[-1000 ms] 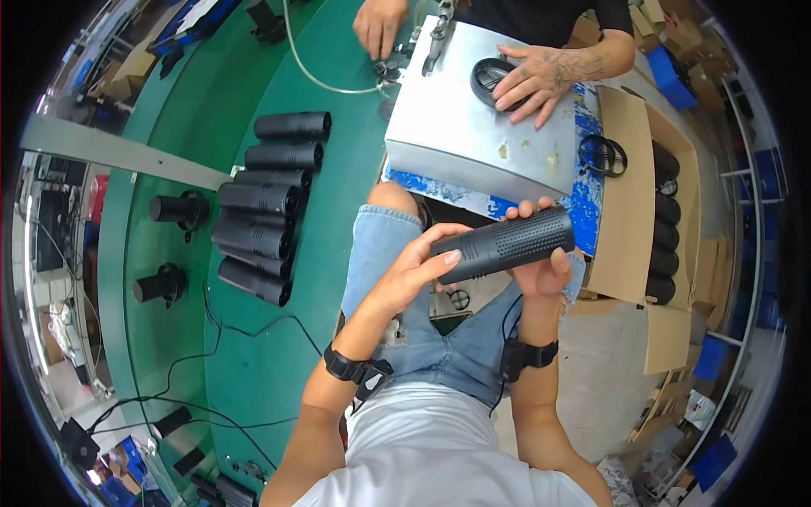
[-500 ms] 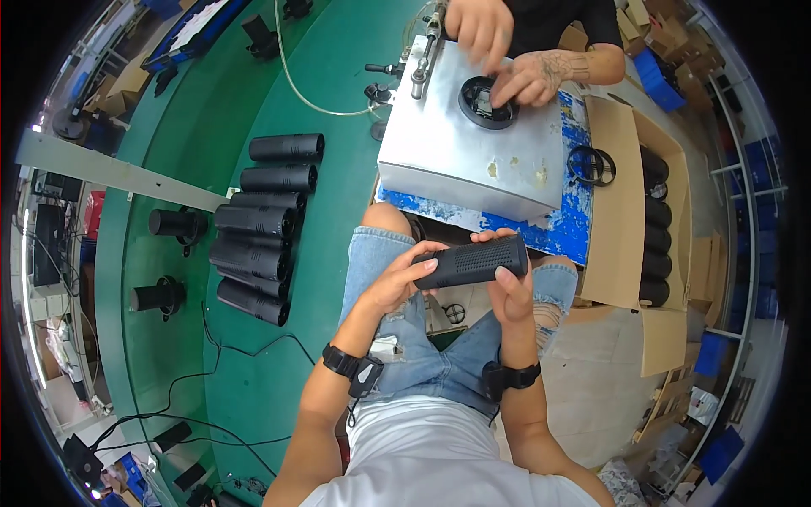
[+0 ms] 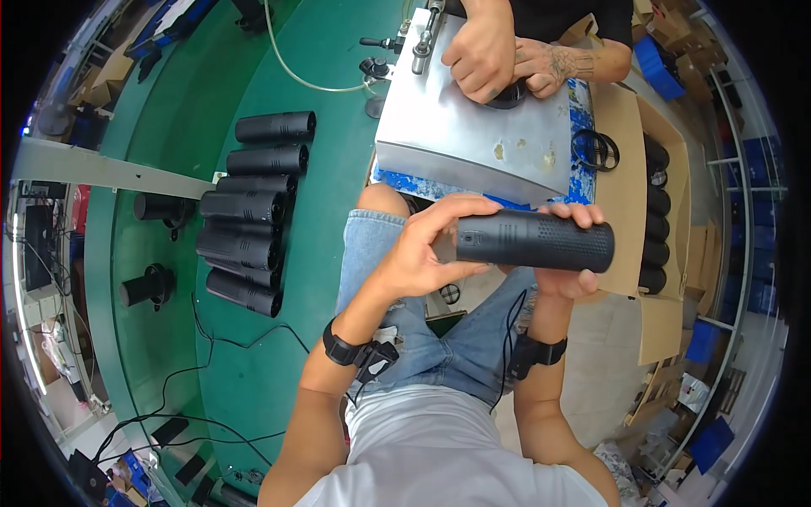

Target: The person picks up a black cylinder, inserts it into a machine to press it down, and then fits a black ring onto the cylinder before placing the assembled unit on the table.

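Between my two hands is a black cylindrical housing (image 3: 536, 241) with a perforated band, held sideways above my lap. My left hand (image 3: 427, 245) grips its left end, thumb below and fingers along the top. Around the right end wraps my right hand (image 3: 568, 283), its palm under the housing and fingertips showing over the top edge. Several similar black cylinders (image 3: 245, 207) lie in a row on the green table (image 3: 325, 160) to my left. More black cylinders (image 3: 657, 211) stand in the open cardboard box (image 3: 621, 194) at the right.
Ahead stands a metal box fixture (image 3: 473, 135) on a worn blue surface (image 3: 581, 127), where another person's hands (image 3: 498, 63) press on a black ring (image 3: 509, 95). Black rings (image 3: 596, 150) lie beside it. Cables (image 3: 245, 342) cross the green table.
The black housing has moved right and closer to the camera, and has turned about its length. My hands have moved with it. The other person's hands have closed over the black ring.
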Available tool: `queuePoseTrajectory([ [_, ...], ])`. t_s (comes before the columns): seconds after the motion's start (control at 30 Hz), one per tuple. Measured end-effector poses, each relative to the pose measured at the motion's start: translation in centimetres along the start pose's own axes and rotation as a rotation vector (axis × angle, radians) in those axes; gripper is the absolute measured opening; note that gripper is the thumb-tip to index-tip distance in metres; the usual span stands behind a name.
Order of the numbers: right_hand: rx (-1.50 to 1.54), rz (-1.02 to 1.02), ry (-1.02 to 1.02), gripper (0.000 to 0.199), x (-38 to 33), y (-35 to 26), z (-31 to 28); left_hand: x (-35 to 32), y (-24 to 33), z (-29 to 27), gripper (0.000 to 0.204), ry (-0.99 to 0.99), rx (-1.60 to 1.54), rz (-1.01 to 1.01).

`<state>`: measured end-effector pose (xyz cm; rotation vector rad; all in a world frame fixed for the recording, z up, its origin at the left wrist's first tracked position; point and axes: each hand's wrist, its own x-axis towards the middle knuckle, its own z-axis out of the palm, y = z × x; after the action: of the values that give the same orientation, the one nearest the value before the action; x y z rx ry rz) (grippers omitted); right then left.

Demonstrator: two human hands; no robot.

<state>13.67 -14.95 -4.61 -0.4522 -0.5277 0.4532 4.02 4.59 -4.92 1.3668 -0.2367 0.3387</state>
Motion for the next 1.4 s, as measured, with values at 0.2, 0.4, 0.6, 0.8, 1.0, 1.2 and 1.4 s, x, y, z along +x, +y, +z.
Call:
queuePoseTrajectory([
  [0.2, -0.279, 0.08, -0.322, 0.073, 3.4, -2.2, -0.4, 1.8, -0.5, -0.9, 0.069, -0.153, -0.244, -0.209],
  [0.4, -0.662, -0.185, -0.154, 0.05, 13.0, -2.9, 1.6, 0.7, -6.3, -2.8, 0.069, -0.251, -0.605, -0.544],
  [0.6, -0.89, -0.293, -0.023, 0.031, 21.8, -2.2, -0.2, -0.8, -10.2, -2.1, 0.041, -0.476, -0.219, -0.628],
  [0.8, -1.115, -0.085, -0.062, 0.032, 22.9, 3.5, -3.9, -0.5, -11.7, -1.7, 0.036, -0.253, -0.172, -0.594],
  [1.0, -1.287, -0.407, 0.241, 0.03, 21.5, 6.9, -4.8, -0.1, -10.3, -1.5, 0.037, -0.292, -0.036, -0.608],
  [1.2, -1.201, -0.251, 0.019, 0.029, 21.9, 5.5, -6.1, 0.9, -6.3, -3.6, 0.03, -0.235, -0.108, -0.432],
  [1.4, -1.178, -0.233, -0.127, 0.032, 22.6, 4.7, -7.8, 10.1, 1.8, -11.7, 0.02, 0.149, 0.092, -0.112],
])
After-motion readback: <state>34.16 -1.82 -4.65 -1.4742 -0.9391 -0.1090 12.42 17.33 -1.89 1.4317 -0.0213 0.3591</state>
